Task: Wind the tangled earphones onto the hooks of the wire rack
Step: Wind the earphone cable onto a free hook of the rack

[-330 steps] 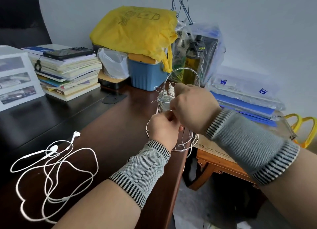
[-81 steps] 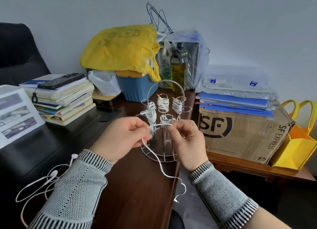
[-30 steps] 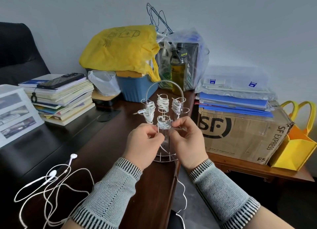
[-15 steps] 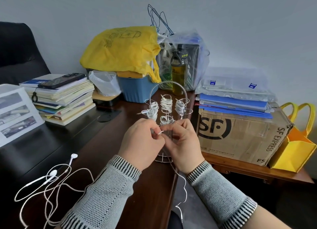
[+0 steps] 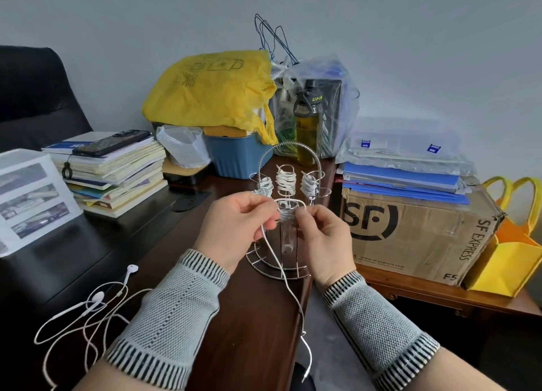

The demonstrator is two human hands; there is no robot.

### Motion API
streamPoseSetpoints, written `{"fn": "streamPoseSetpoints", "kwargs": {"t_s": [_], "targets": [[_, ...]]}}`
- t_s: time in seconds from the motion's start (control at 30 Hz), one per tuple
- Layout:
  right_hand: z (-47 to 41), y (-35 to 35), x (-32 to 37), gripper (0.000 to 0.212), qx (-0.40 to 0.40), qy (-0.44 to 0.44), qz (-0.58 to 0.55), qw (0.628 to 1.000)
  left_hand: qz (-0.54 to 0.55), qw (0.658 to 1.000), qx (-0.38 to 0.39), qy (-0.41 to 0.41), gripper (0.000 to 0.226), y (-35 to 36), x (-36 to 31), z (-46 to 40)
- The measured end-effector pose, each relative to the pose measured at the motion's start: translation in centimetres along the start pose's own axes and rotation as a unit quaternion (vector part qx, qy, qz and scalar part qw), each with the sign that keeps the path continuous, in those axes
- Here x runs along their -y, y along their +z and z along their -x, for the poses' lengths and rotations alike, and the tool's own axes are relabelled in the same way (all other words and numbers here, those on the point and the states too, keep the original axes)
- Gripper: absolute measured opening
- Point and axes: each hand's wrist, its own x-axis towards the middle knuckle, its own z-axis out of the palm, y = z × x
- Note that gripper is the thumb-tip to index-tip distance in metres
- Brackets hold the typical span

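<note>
A chrome wire rack (image 5: 278, 269) with an arched handle stands at the right edge of the dark wooden desk (image 5: 252, 326). Three of its rear hooks carry wound white earphone bundles (image 5: 286, 182). Both hands are at the front hook. My left hand (image 5: 234, 229) pinches a white earphone cable (image 5: 289, 291) that loops over the front hook to my right hand (image 5: 321, 238), which pinches it too. The cable's tail hangs down past the desk edge. A second tangled white earphone set (image 5: 91, 308) lies loose on the desk at lower left.
Behind the rack stand a blue bin (image 5: 240, 156) under a yellow bag (image 5: 211, 91) and a bottle (image 5: 306, 132). A book stack with a phone (image 5: 111, 168) sits left. An SF cardboard box (image 5: 416, 232) with blue folders sits right, on a lower wooden stand.
Over the last second my hands have drawn apart slightly and a loop of cable now spans the front hook. The hanging tail is shorter than 2.7 s ago.
</note>
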Motion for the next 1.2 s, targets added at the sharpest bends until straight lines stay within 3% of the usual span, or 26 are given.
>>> {"fn": "streamPoseSetpoints", "kwargs": {"t_s": [0.13, 0.27, 0.67, 0.87, 1.0, 1.2], "targets": [[-0.5, -0.1, 0.0, 0.026, -0.016, 0.035, -0.016, 0.999, -0.025, 0.995, -0.090, -0.021, 0.014, 1.6, 0.7, -1.0], [-0.9, 0.3, 0.4, 0.041, -0.030, 0.066, -0.005, 0.997, -0.072, 0.991, -0.114, -0.018, 0.030, 2.3, 1.3, -1.1], [-2.0, 0.2, 0.7, 0.036, -0.022, 0.087, 0.064, 0.994, -0.050, 0.994, -0.080, -0.048, 0.051, 2.7, 2.1, -0.4], [-1.7, 0.1, 0.2, 0.024, -0.040, 0.087, 0.041, 0.995, -0.028, 0.998, -0.042, -0.024, 0.047, 2.3, 2.9, 0.1], [-0.9, -0.5, -0.1, 0.010, -0.017, 0.061, 0.028, 0.998, -0.065, 0.997, -0.036, 0.011, 0.027, 2.3, 3.0, 0.6], [0.4, -0.8, 0.5, 0.031, 0.081, -0.078, 0.034, 0.993, -0.186, 0.978, 0.006, 0.097, 0.029, 2.2, 3.1, 0.6]]}}
